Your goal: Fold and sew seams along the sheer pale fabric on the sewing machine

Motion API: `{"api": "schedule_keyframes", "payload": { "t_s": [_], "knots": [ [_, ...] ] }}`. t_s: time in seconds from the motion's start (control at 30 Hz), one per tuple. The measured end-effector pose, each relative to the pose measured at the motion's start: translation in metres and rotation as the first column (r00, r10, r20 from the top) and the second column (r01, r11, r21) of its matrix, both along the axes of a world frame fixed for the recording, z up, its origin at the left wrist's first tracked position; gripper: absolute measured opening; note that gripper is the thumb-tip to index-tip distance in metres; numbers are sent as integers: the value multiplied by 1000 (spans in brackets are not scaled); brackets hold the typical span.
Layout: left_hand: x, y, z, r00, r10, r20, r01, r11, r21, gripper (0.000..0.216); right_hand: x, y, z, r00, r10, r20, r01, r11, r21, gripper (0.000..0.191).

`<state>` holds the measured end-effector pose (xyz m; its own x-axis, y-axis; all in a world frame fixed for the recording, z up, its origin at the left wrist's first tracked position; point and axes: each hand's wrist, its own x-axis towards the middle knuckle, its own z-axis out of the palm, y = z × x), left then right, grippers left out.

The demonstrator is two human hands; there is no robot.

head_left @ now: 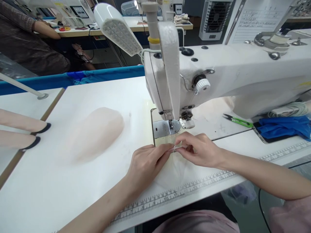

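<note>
Just in front of the sewing machine's needle and presser foot (171, 125), both hands meet at the edge of a thin, see-through pale fabric (177, 170). My left hand (147, 161) pinches this edge between thumb and forefinger, its back turned up. My right hand (200, 149) pinches the same edge close beside it, the other fingers curled in. A narrow whitish strip shows between the fingertips. The fabric is so sheer that its outline on the white table is hard to follow. The metal needle plate (160, 129) lies just beyond the hands.
The white sewing machine (225, 68) spans the right side. Green thread snips (238, 121) lie beside a blue cloth (284, 127) on a phone. A sheer beige piece (104, 126) lies left. Two flesh-coloured tubes with black bands (21, 119) reach in. Another person (29, 42) stands beyond.
</note>
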<state>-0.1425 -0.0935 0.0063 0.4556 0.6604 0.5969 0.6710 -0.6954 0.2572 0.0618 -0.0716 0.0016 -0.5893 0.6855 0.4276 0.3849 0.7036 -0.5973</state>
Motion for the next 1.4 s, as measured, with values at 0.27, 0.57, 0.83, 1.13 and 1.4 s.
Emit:
{"api": "schedule_keyframes", "payload": {
  "t_s": [0.27, 0.57, 0.83, 1.13, 1.4],
  "knots": [
    [0, 1, -1, 1000, -11, 9, 11, 1000, 16, 8, -1, 0, 1, 1000, -6, -5, 6, 999, -38, 11],
    [0, -1, 2, 1000, -16, 1, 16, 1000, 5, 6, -1, 1, 5, 998, -25, -65, 13, 984, -180, 11],
    [0, -1, 2, 1000, -17, 10, 17, 1000, -17, 6, -1, 0, 2, 998, -26, -63, 15, 985, -173, 12],
    [2, -1, 5, 991, -64, 117, 93, 959, -267, 14, -1, 0, 2, 996, -12, -85, 0, 991, -136, 8],
    [1, -2, 5, 982, -25, 185, 68, 970, -232, 6, -1, -1, 2, 996, -25, -88, 14, 993, -120, 14]
  ]
}}
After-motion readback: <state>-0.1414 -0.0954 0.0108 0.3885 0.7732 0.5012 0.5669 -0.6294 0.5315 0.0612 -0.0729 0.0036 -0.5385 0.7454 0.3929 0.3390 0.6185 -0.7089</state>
